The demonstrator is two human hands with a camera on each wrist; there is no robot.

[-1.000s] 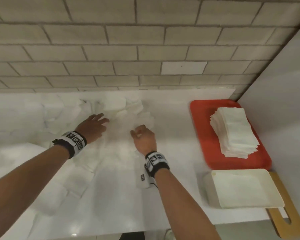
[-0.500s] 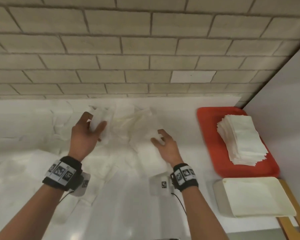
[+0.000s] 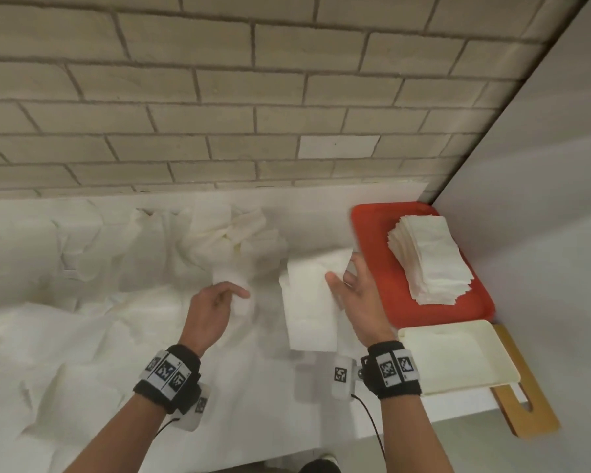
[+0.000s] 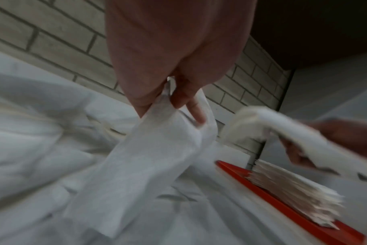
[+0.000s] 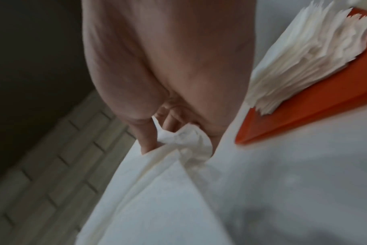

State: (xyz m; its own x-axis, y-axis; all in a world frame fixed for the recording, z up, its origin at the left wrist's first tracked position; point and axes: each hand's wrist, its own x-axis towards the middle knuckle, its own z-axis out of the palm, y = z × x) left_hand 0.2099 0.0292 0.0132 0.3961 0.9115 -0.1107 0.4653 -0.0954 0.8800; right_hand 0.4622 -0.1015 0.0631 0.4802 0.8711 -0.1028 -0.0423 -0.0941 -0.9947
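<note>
The left hand (image 3: 212, 308) hangs above the white counter (image 3: 263, 425) and pinches the upper edge of a limp white paper napkin (image 4: 157, 157) between thumb and forefinger. Its other fingers (image 4: 196, 112) lie loosely bent against the sheet, which trails down in a twist toward the counter.

The right hand (image 3: 359, 302), palm turned inward, holds a flat white paper sheet (image 3: 309, 308) lifted off the counter, just left of the red plastic tray (image 3: 372, 233). The thumb lies on the near face of the sheet and the fingers, somewhat spread, stand behind it. In the right wrist view the gripped edge is crumpled between thumb and fingers (that view is blurred, so which fingers press it cannot be told). The two held pieces are near each other but apart.

A tall stack of folded white napkins (image 3: 427, 257) sits on the red tray, toward its right side. A cream rectangular plastic tray (image 3: 458, 360) lies just in front of the red one, resting on a wooden board with a handle slot (image 3: 529, 414) that juts past the counter's edge. A heap of loose crumpled white napkins (image 3: 236, 233) lies beyond the hands against the beige brick-tile wall (image 3: 219, 97), and more sheets cover the counter's left part.
</note>
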